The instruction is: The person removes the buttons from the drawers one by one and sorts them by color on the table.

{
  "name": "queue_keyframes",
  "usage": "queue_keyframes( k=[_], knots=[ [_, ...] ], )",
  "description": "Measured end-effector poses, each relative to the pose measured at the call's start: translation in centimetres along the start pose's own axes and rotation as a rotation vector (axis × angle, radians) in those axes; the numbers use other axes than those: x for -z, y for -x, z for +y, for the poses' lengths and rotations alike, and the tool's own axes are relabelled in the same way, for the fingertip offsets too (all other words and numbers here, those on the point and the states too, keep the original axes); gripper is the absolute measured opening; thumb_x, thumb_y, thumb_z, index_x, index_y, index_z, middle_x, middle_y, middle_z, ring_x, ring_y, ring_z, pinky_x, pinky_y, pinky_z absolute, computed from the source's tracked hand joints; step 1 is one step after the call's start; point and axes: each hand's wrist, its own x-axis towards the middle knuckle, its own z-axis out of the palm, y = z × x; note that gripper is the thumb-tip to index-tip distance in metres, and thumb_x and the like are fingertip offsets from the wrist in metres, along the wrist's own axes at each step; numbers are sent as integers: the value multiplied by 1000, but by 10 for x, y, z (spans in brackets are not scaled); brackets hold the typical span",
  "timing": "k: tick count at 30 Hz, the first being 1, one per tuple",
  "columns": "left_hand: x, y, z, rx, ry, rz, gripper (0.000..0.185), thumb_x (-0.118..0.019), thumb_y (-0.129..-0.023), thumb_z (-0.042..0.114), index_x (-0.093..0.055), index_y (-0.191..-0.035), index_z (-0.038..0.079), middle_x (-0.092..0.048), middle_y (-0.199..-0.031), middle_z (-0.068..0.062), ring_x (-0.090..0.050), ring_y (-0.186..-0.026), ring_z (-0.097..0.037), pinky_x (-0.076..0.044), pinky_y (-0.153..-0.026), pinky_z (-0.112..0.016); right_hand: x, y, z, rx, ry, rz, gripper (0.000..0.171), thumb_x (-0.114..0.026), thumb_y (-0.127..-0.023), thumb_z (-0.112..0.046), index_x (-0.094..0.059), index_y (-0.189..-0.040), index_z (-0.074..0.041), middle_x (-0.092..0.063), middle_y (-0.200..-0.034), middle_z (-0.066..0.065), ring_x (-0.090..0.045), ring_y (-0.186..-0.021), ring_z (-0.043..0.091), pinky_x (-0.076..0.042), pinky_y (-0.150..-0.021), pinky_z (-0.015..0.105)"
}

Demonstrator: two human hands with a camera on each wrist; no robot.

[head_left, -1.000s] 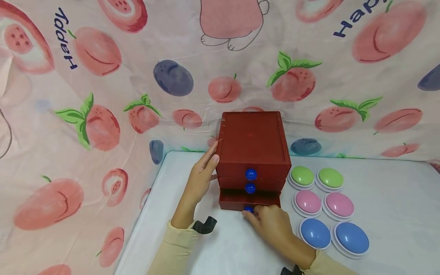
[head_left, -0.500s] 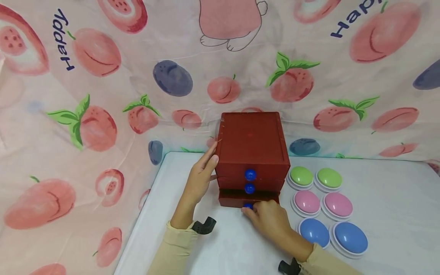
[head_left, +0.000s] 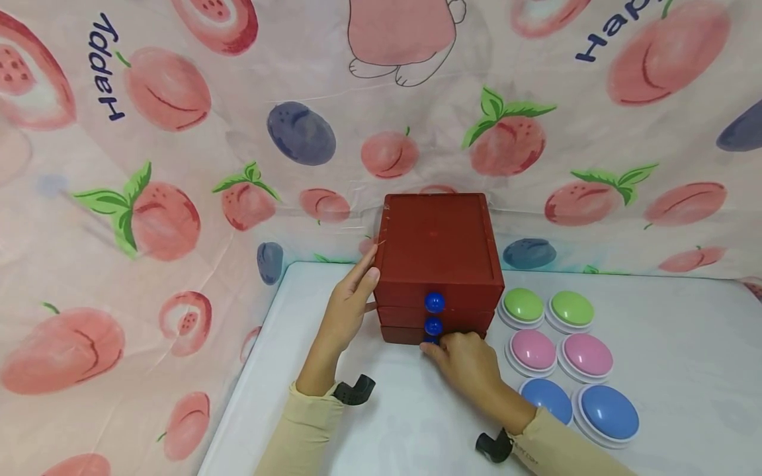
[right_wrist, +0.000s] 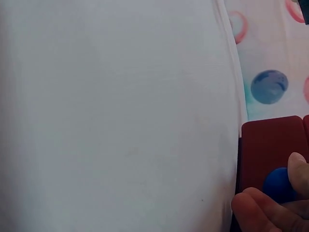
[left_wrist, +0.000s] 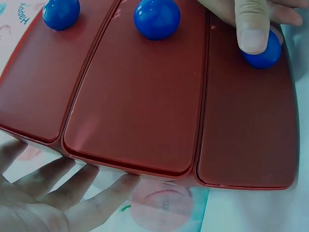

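A brown-red drawer box (head_left: 437, 241) stands on the white table against the cloth backdrop. Its three drawers are closed, each with a round blue knob. My right hand (head_left: 470, 370) pinches the knob (right_wrist: 278, 186) of the bottom drawer (left_wrist: 248, 125) between thumb and fingers. That drawer's front sits level with the others in the left wrist view. My left hand (head_left: 346, 307) rests its straight fingers against the box's left side. Above the right hand, the top knob (head_left: 434, 302) and middle knob (head_left: 433, 325) are untouched.
Right of the box stand paired domed push buttons on white bases: green (head_left: 524, 305), pink (head_left: 533, 349) and blue (head_left: 610, 411). My right forearm partly covers one blue button (head_left: 546, 398). A fruit-print cloth (head_left: 333, 79) hangs behind and to the left of the table (head_left: 684, 350).
The bottom drawer, partly pulled out a second ago, has slid back into the box. My right hand moved forward with its knob; the left hand stayed against the side.
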Motion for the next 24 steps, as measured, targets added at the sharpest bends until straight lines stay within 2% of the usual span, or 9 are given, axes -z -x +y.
queue_keyframes(
  k=[11, 18, 21, 24],
  knots=[
    [2, 0, -1, 4, -13, 6, 55, -47, -107, 49, -35, -159, 38, -35, -163, 12, -44, -146, -26, -56, -96, -56, -2, -2, 0, -6, -17, -24, 52, -74, -91, -47, -48, -55, -20, -39, -48, -8, -39, -46, 11, -24, -42, 26],
    [0, 1, -1, 5, -5, 2, 55, -47, -107, 47, -35, -159, 36, -35, -164, 9, -43, -147, -26, -56, -97, -56, 2, 3, 4, 29, -14, -50, 48, -74, -92, -47, -51, -57, -23, -38, -48, -10, -38, -47, 8, -25, -43, 24],
    [0, 1, -1, 2, -4, 3, 55, -48, -107, 47, -35, -159, 35, -35, -164, 8, -44, -146, -26, -56, -96, -56, 8, 8, 4, 26, -16, -86, 39, -74, -91, -47, -62, -63, -23, -40, -49, -11, -42, -50, 6, -30, -45, 24],
    [0, 1, -1, 1, 0, 3, 55, -48, -107, 47, -35, -159, 36, -35, -164, 8, -44, -146, -26, -56, -96, -56, 19, 14, 2, 6, -20, -118, 29, -75, -90, -48, -75, -78, -22, -53, -55, -12, -52, -57, 6, -40, -49, 26]
  ],
)
